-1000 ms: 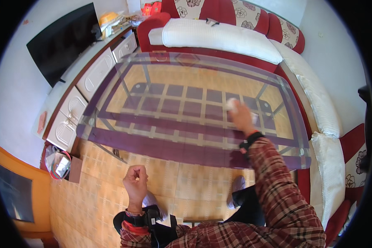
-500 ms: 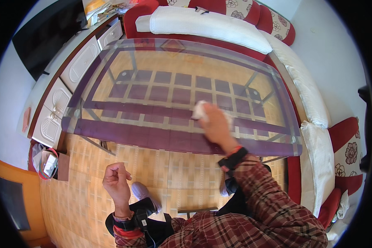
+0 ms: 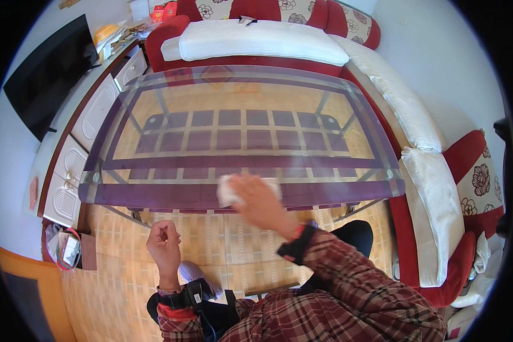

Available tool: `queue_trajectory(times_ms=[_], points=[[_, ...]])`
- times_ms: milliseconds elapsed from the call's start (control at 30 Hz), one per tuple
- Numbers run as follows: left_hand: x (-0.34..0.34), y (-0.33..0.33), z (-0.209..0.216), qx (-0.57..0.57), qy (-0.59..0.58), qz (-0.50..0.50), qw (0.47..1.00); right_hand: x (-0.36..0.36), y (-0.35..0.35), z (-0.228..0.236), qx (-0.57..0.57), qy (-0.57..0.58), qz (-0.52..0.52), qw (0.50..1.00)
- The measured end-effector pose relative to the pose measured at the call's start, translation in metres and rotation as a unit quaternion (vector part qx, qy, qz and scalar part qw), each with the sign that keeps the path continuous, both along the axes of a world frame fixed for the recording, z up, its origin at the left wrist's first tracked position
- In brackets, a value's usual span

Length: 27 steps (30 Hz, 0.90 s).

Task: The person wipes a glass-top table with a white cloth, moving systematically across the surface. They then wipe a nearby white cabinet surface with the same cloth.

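At the near edge of the glass-topped table (image 3: 131,194), I observe the right hand (image 3: 261,203) holding a white cloth (image 3: 227,195) down on it, fingers extended. The left hand (image 3: 164,239) is curled into a loose fist on the near side; I cannot tell whether it encloses anything.

1. We see a big see-through glass table (image 3: 154,195) with purple bands near its edges.
2. On top of the table, by its near edge and around the middle, we see a white cloth (image 3: 227,192).
3. Under the table, we see a tan tiled floor (image 3: 125,285).
4. On the floor, left of the table, we see a brown box (image 3: 89,252).
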State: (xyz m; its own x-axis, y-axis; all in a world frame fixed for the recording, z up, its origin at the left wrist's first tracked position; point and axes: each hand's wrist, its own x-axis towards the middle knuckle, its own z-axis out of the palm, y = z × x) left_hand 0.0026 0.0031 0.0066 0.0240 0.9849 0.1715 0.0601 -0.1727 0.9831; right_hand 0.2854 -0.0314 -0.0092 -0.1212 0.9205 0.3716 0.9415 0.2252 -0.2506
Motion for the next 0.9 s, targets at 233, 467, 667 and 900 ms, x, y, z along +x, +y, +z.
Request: queue_trajectory(times_ms=[233, 467, 667, 900], points=[[0.018, -0.002, -0.002, 0.003, -0.013, -0.026, 1.000, 0.151, -0.077, 0.017, -0.105, 0.013, -0.224, 0.969], [0.025, 0.003, -0.005, -0.009, 0.011, -0.052, 0.999, 0.143, -0.042, 0.053, -0.083, 0.817, -0.090, 0.564], [0.038, 0.003, 0.001, -0.084, -0.120, -0.143, 0.979, 0.064, -0.003, 0.070, -0.161, 0.896, 0.137, 0.391], [0.058, 0.003, 0.001, -0.165, -0.216, -0.182, 0.945, -0.050, 0.009, 0.050, -0.300, 0.816, 0.097, 0.484]])
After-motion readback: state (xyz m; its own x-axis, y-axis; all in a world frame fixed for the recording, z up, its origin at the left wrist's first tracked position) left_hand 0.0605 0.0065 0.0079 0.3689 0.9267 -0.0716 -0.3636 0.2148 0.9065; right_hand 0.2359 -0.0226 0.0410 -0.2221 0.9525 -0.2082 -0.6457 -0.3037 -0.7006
